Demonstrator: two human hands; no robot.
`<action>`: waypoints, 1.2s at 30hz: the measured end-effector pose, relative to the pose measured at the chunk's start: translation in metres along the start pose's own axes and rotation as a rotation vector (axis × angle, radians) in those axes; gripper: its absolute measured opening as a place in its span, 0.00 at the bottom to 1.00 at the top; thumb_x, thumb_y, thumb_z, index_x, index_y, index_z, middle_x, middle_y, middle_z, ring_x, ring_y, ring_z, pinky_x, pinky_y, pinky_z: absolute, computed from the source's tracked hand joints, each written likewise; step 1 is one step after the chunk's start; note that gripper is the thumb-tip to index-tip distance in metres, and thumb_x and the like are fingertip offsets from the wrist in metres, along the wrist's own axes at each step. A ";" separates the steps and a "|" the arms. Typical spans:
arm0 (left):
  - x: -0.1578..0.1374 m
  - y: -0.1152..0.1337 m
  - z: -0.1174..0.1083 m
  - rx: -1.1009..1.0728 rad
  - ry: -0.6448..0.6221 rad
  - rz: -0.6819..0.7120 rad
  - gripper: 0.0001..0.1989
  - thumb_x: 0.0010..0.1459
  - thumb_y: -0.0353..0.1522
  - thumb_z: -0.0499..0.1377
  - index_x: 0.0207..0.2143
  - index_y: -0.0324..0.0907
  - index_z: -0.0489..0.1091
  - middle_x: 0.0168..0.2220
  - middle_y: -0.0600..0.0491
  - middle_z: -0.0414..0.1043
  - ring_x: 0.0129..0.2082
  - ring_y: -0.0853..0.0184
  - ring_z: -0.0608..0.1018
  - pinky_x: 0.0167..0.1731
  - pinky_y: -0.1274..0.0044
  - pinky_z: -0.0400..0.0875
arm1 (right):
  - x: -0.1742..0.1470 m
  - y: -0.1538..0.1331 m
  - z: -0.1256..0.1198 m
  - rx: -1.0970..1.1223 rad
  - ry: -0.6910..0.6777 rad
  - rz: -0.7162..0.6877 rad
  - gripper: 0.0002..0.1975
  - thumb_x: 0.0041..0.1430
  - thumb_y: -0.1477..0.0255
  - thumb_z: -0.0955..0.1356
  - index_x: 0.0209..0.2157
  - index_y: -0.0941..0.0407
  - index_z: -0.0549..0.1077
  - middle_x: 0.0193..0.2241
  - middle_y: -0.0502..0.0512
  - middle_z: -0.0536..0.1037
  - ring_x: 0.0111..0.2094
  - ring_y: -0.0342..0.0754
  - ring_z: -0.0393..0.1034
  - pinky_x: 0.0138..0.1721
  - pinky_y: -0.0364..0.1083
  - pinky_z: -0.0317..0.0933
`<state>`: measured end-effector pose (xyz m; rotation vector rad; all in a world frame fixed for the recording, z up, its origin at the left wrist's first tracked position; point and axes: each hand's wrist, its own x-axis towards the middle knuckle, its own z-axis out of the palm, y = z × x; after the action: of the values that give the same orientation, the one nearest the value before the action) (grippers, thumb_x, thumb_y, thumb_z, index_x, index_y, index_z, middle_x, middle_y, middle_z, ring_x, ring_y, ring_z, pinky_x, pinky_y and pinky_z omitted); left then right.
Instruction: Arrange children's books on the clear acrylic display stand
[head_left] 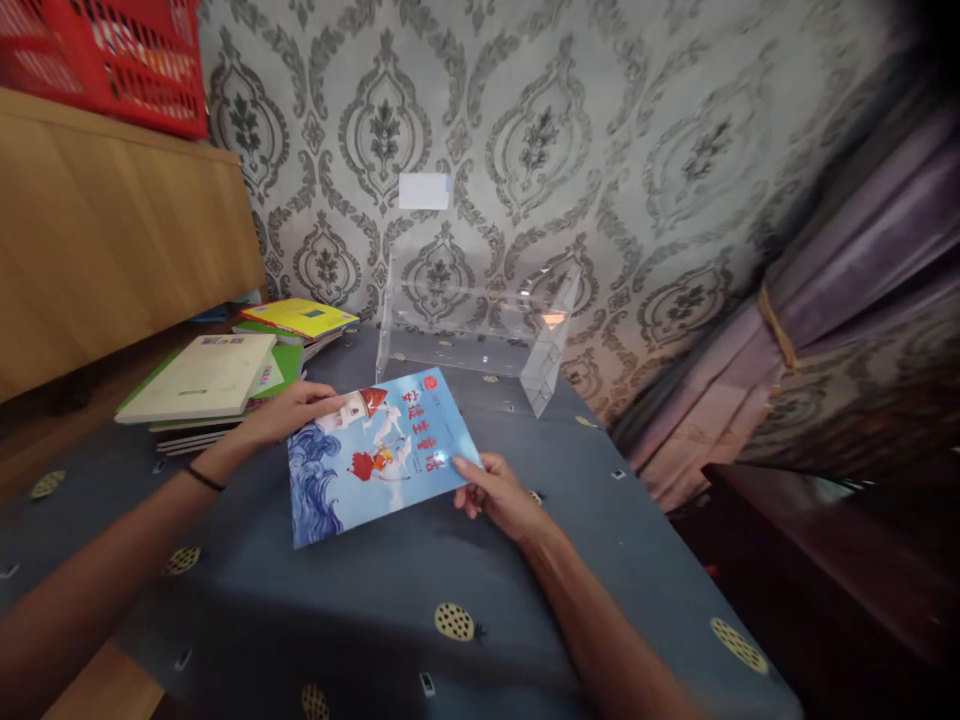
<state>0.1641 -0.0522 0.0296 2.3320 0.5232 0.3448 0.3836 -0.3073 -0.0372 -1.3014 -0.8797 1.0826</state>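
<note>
A blue picture book [390, 455] with red characters, waves and a red-haired figure on its cover is held above the table, turned sideways. My left hand [296, 408] grips its upper left edge, the fingers partly hidden. At its lower right corner, my right hand [499, 492] pinches the book with the thumb on top and fingers curled beneath. Behind the book stands a clear acrylic rack [544, 345], with the wall showing through it. To the left, beyond my left hand, lies a stack of books [206, 375] with a pale cover on top.
A yellow book [300, 317] tops another pile by the wall. The dark tablecloth [360, 620] has a pineapple print. A wooden cabinet [127, 240] with a red basket [142, 70] on it borders the left. A purple curtain [840, 270] and dark furniture [825, 560] are at right.
</note>
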 end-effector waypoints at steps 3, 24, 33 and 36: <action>0.011 -0.029 0.024 0.155 0.013 0.064 0.26 0.59 0.53 0.52 0.31 0.40 0.75 0.27 0.53 0.74 0.28 0.65 0.73 0.29 0.77 0.63 | -0.006 -0.006 -0.001 -0.317 -0.025 0.104 0.29 0.47 0.44 0.74 0.22 0.57 0.70 0.15 0.47 0.73 0.13 0.37 0.59 0.17 0.39 0.50; 0.020 -0.064 0.066 0.428 0.185 0.217 0.18 0.68 0.39 0.47 0.38 0.43 0.74 0.38 0.48 0.78 0.40 0.59 0.77 0.44 0.69 0.70 | 0.037 -0.007 0.088 -1.305 -0.244 -0.457 0.30 0.71 0.61 0.65 0.67 0.63 0.61 0.68 0.68 0.62 0.70 0.56 0.54 0.69 0.56 0.51; 0.019 -0.062 0.066 0.401 0.173 0.193 0.18 0.69 0.39 0.47 0.37 0.42 0.74 0.36 0.49 0.75 0.40 0.59 0.76 0.42 0.71 0.69 | 0.053 0.011 0.049 -1.345 -0.057 -0.229 0.36 0.73 0.53 0.57 0.70 0.65 0.56 0.71 0.69 0.53 0.73 0.56 0.44 0.72 0.59 0.40; 0.019 -0.062 0.064 0.371 0.160 0.193 0.18 0.69 0.40 0.47 0.37 0.42 0.74 0.37 0.48 0.76 0.40 0.59 0.76 0.42 0.70 0.68 | 0.044 0.014 0.033 -1.347 0.042 -0.163 0.34 0.74 0.55 0.56 0.70 0.63 0.57 0.72 0.66 0.53 0.73 0.56 0.45 0.71 0.60 0.42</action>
<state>0.1890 -0.0403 -0.0571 2.7386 0.4706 0.5696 0.3638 -0.2561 -0.0509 -2.2285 -1.7618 0.2059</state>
